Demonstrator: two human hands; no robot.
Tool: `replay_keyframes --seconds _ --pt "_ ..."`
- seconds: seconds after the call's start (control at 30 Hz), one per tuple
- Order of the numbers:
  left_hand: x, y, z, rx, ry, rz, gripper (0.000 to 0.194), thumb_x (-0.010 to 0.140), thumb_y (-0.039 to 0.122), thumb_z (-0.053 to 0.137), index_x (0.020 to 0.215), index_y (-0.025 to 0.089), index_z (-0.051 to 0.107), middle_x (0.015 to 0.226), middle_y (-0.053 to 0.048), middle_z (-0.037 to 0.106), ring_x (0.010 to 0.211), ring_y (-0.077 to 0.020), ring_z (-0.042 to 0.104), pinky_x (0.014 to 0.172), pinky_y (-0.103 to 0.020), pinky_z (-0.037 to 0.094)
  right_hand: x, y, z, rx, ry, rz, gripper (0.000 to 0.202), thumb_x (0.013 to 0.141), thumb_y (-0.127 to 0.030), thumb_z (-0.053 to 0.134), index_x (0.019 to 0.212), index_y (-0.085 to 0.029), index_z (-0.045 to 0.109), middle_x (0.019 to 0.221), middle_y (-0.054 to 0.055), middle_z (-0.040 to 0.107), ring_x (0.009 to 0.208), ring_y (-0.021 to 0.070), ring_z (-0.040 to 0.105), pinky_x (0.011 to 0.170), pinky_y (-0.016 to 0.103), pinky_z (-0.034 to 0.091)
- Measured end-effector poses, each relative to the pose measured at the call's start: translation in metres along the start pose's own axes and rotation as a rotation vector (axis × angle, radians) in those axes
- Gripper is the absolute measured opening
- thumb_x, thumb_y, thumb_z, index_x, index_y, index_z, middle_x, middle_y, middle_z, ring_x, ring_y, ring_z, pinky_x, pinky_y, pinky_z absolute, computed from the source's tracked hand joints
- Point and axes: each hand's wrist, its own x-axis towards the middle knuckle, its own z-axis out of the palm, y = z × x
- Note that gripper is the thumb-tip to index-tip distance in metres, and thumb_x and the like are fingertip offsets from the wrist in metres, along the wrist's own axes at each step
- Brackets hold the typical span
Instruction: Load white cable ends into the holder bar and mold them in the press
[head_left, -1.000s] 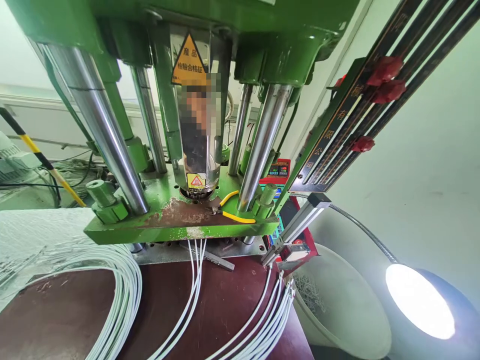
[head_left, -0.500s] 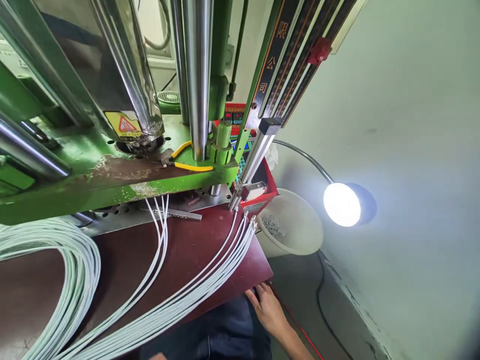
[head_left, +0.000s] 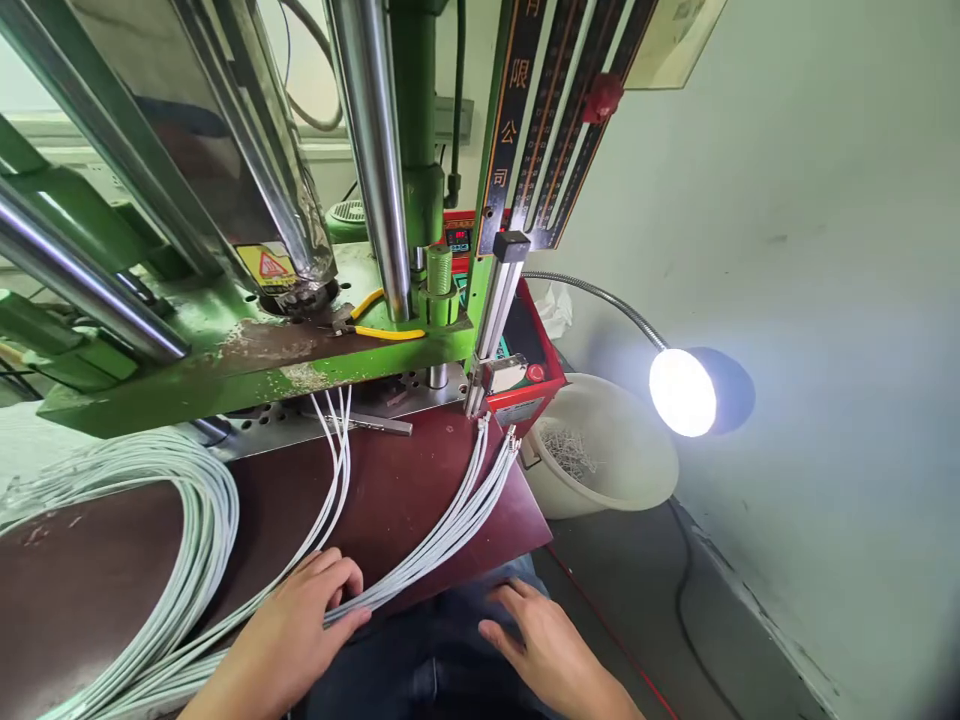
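The left hand [head_left: 289,625] lies palm down on the tabletop [head_left: 397,490] at its near edge, fingers curled over a bundle of white cables [head_left: 442,530]; whether its grip pinches them or only presses on them cannot be told. The bundle runs long and narrow from under the hand up and to the right, its bare tips pointing toward the red box [head_left: 525,385] beside the press [head_left: 247,355]. The right hand [head_left: 544,640] hovers just off the tabletop's near right corner, over dark trousers, fingers spread and holding nothing.

A second, thinner strand of cables [head_left: 334,450] runs from the hand straight up under the press plate, where its ends are hidden. Left of the hand a thick coil [head_left: 202,510] curves off the picture's edge. The press's upper part is cut off. Yellow-handled pliers [head_left: 379,325] lie on the green plate beside a steel column [head_left: 371,150]. Right of the tabletop stand a white bucket [head_left: 637,480] holding small scraps, hard to make out, and a glaring gooseneck lamp [head_left: 682,392].
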Motion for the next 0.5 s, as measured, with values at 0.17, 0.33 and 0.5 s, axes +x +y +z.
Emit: replay_keyframes --seconds 0.17,0.33,0.5 --pt "0.006 -0.005 -0.023 -0.321 -0.092 -0.031 0.028 0.076 0.047 0.058 0.080 0.020 0.064 0.078 0.000 0.065 0.076 -0.0195 0.057 0.071 -0.028 0.041 -0.003 -0.014 0.004 0.006 -0.144 -0.132 0.034 0.092 -0.039 0.050 0.117 -0.020 0.063 0.116 0.011 0.065 0.110 0.0277 0.060 0.094 0.035 0.044" --pt "0.013 -0.012 -0.029 -0.492 -0.112 0.024 0.037 0.076 0.052 0.059 0.081 0.017 0.068 0.077 0.000 0.065 0.075 -0.0170 0.055 0.069 -0.025 0.040 0.004 -0.020 0.012 0.075 -0.306 -0.344 0.034 0.087 -0.040 0.059 0.116 -0.023 0.064 0.115 0.008 0.066 0.104 0.0249 0.062 0.089 0.030 0.047" --pt "0.014 -0.013 -0.029 -0.659 -0.173 -0.050 0.048 0.077 0.060 0.056 0.078 0.014 0.066 0.063 -0.001 0.064 0.047 -0.0098 0.044 0.051 -0.023 0.033 0.013 -0.028 0.023 0.242 -0.404 -0.642 0.029 0.091 -0.040 0.054 0.113 -0.023 0.065 0.109 0.005 0.068 0.098 0.0178 0.064 0.085 0.023 0.047"
